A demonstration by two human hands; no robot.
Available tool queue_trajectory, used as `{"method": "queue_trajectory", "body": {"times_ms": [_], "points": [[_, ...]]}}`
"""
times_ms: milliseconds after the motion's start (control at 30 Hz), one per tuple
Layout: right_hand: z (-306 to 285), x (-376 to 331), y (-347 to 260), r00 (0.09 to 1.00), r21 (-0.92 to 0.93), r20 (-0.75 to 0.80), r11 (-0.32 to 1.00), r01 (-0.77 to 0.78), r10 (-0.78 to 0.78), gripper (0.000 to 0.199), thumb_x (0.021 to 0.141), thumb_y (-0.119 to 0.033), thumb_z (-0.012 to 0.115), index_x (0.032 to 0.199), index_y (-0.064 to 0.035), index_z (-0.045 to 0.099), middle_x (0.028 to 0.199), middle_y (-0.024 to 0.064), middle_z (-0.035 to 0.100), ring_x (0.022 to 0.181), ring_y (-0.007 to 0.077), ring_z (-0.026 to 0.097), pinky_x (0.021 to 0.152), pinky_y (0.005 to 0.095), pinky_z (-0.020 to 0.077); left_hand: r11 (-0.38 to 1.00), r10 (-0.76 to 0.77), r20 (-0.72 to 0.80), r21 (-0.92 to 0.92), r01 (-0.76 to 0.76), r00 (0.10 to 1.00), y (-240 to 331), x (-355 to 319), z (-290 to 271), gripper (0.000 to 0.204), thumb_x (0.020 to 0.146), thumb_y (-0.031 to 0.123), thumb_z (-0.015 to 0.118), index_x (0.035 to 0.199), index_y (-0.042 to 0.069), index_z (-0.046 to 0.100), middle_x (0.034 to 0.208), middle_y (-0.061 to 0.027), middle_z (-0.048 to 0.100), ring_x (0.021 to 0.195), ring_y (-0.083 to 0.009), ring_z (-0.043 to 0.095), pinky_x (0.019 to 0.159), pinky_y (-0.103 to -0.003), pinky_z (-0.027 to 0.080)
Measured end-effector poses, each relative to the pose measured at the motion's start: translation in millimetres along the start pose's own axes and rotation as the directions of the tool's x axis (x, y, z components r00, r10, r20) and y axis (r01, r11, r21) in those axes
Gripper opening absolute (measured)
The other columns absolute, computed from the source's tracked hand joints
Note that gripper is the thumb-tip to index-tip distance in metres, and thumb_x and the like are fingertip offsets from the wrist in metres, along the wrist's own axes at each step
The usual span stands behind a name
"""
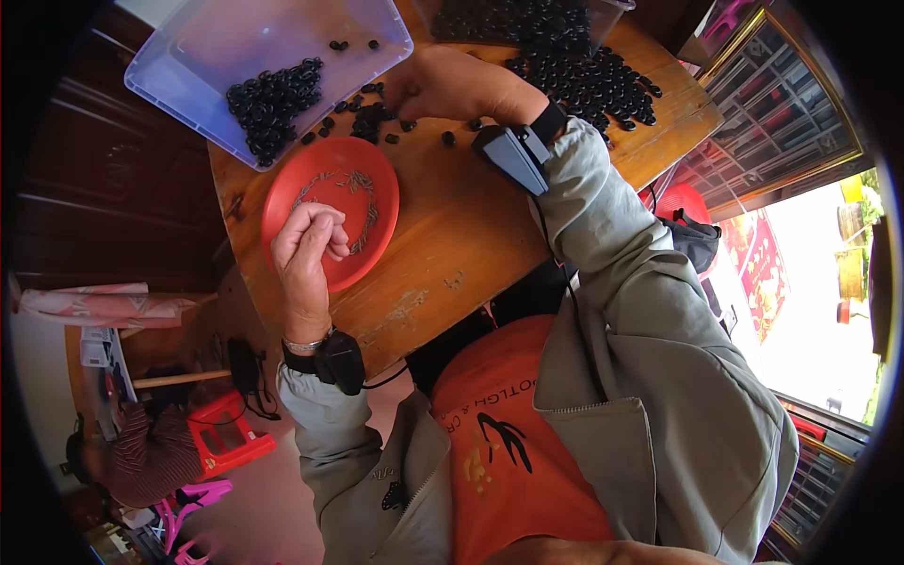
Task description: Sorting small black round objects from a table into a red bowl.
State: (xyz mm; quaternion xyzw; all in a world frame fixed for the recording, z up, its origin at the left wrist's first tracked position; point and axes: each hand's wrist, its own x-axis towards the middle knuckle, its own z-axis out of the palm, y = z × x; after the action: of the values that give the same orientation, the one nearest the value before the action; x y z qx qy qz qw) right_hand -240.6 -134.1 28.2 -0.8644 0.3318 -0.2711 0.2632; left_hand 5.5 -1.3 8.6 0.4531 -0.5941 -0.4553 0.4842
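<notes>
R hand fingers' tips hidden; upper bin cut off.

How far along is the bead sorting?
Done: a heap of black beads lies in the clear tray, and thin slivers sit in the red plate. In hand: the right hand rests on loose beads by the tray; the left hand pinches its fingers over the plate. Left: a big pile on the table.

Wooden table, red plate, clear tray, scattered black beads
</notes>
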Motion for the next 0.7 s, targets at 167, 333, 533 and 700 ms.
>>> {"method": "queue_trajectory", "body": {"times_ms": [167,333,533,700], "points": [[4,-4,3,0.934,-0.098,0.322,0.986,-0.132,0.157,0.021,0.069,-0.014,0.067,0.087,-0.0039,0.066,0.075,0.0076,0.065,0.065,0.0201,0.063,0.059,0.0285,0.0490,0.999,-0.029,0.000,0.019,0.029,1.000,-2,-1,-1,0.018,0.091,0.015,0.049,0.084,0.001,0.058,0.067,-0.0004,0.053,0.059,-0.0063,0.048,0.054,-0.019,0.039],[7,-1,27,0.992,-0.163,0.051,0.981,-0.106,0.116,0.024,0.069,-0.017,0.066,0.089,-0.0035,0.065,0.073,0.0090,0.066,0.063,0.0213,0.063,0.053,0.0318,0.0494,0.999,-0.010,-0.001,0.040,0.010,1.000,-2,1,-2,0.018,0.091,0.014,0.049,0.084,0.001,0.058,0.067,-0.0003,0.053,0.059,-0.0058,0.048,0.054,-0.018,0.038],[17,-2,14,0.951,-0.182,-0.007,0.935,-0.305,0.309,0.025,0.066,-0.019,0.064,0.088,-0.0075,0.067,0.079,0.0119,0.066,0.077,0.0295,0.064,0.068,0.0378,0.0495,0.998,-0.035,-0.008,0.046,0.035,0.999,-4,0,-1,0.019,0.091,0.015,0.049,0.083,0.001,0.058,0.066,-0.0004,0.053,0.058,-0.0058,0.048,0.053,-0.019,0.038],[18,1,5,0.917,-0.134,0.040,0.911,-0.389,0.397,0.023,0.065,-0.016,0.064,0.086,-0.0067,0.066,0.078,0.0123,0.066,0.077,0.0300,0.063,0.068,0.0392,0.0492,0.998,-0.042,0.005,0.043,0.042,0.999,-4,1,-4,0.019,0.091,0.015,0.048,0.083,0.001,0.058,0.068,-0.0011,0.053,0.058,-0.0070,0.049,0.054,-0.020,0.039]]}}
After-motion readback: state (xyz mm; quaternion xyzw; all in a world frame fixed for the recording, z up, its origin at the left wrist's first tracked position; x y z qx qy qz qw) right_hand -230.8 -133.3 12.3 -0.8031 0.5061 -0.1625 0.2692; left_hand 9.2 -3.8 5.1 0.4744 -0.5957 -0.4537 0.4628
